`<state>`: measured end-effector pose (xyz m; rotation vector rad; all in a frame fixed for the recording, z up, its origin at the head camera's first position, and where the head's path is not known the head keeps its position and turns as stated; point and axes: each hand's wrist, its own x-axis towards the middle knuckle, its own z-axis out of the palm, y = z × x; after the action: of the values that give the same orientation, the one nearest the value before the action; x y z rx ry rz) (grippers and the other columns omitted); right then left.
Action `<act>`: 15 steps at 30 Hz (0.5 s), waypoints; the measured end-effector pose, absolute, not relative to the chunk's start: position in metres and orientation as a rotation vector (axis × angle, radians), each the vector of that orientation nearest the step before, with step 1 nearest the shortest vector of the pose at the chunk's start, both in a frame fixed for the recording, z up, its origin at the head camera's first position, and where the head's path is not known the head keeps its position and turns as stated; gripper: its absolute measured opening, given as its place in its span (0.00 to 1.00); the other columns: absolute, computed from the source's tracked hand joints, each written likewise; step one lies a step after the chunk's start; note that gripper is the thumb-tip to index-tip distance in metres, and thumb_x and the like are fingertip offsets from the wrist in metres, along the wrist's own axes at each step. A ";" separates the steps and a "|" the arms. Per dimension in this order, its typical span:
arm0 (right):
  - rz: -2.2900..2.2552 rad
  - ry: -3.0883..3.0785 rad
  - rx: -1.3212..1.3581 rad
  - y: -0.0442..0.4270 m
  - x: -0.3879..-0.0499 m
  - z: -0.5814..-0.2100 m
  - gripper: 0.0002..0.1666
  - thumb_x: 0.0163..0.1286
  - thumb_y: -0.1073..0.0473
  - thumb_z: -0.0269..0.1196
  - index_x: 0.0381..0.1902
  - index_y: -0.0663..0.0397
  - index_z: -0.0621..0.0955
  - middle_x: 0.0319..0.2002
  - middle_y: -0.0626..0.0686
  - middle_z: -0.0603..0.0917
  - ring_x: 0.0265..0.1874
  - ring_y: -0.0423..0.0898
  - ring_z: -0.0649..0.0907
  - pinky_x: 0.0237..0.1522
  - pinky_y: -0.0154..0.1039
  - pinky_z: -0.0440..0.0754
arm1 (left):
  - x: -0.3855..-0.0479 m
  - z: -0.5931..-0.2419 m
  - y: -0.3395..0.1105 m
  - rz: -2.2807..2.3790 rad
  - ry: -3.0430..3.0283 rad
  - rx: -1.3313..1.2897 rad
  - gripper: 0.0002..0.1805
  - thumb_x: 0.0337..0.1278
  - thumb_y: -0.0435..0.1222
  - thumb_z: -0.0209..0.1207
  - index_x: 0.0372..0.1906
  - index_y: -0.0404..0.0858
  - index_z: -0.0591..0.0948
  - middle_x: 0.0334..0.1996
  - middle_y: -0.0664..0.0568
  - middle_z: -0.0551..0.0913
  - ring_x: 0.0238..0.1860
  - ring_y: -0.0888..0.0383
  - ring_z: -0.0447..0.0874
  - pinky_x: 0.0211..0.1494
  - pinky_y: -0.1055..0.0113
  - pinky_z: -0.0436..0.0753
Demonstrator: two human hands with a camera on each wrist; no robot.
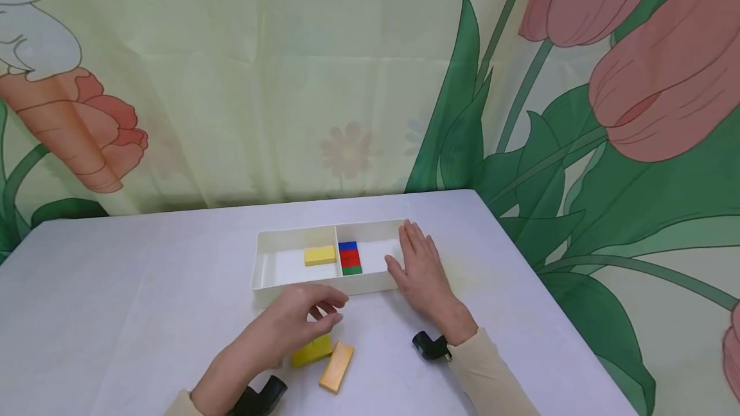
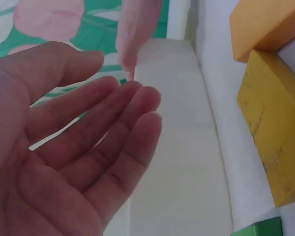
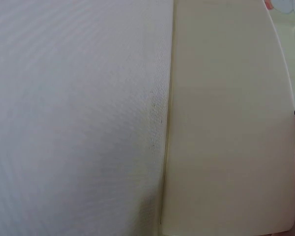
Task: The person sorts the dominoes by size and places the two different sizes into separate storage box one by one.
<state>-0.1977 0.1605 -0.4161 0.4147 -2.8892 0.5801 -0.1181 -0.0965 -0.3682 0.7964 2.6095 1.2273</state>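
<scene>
A white two-compartment tray [image 1: 370,284] lies on the table. In its left compartment a yellow block [image 1: 320,256] rests near the divider; blue [image 1: 348,246], red [image 1: 349,258] and green [image 1: 351,270] pieces line up against the divider's right side. My right hand [image 1: 421,273] rests on the tray's right end, fingers straight, thumb near the front corner. Over the table, just in front of the tray, hovers my left hand [image 1: 291,316], its fingers loosely bent and holding nothing. Below it lie a yellow block [image 1: 312,352] and an orange block [image 1: 336,368]. The left wrist view also shows a green block [image 2: 263,228].
A white cloth covers the table [image 1: 144,313]. Behind it hangs a curtain [image 1: 231,82] printed with tulips and leaves. Black wrist devices sit at the left wrist [image 1: 263,397] and the right wrist [image 1: 430,345].
</scene>
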 end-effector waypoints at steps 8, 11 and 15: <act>0.595 -2.884 0.409 0.162 -0.196 -0.415 0.44 0.76 0.42 0.50 0.77 0.63 0.54 0.79 0.58 0.52 0.79 0.56 0.51 0.79 0.58 0.46 | -0.114 -0.375 -0.090 1.193 2.580 0.844 0.09 0.58 0.29 0.64 0.44 0.35 0.85 0.38 0.48 0.88 0.34 0.66 0.84 0.37 0.72 0.84; 0.597 -2.894 0.411 0.161 -0.196 -0.416 0.44 0.76 0.42 0.50 0.77 0.63 0.54 0.80 0.58 0.52 0.80 0.56 0.50 0.79 0.58 0.45 | -0.113 -0.379 -0.088 1.139 2.567 0.849 0.09 0.57 0.28 0.65 0.43 0.34 0.85 0.37 0.49 0.88 0.33 0.66 0.83 0.38 0.72 0.84; 0.583 -2.895 0.410 0.160 -0.196 -0.416 0.44 0.76 0.42 0.50 0.77 0.63 0.53 0.80 0.58 0.51 0.80 0.56 0.50 0.79 0.58 0.45 | -0.111 -0.383 -0.086 1.067 2.547 0.833 0.11 0.54 0.28 0.66 0.43 0.35 0.85 0.36 0.51 0.88 0.33 0.66 0.82 0.38 0.72 0.83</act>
<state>-0.1963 0.1595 -0.4164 0.4097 -2.8946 0.5834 -0.1113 -0.0863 -0.3832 0.8331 2.5467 1.0672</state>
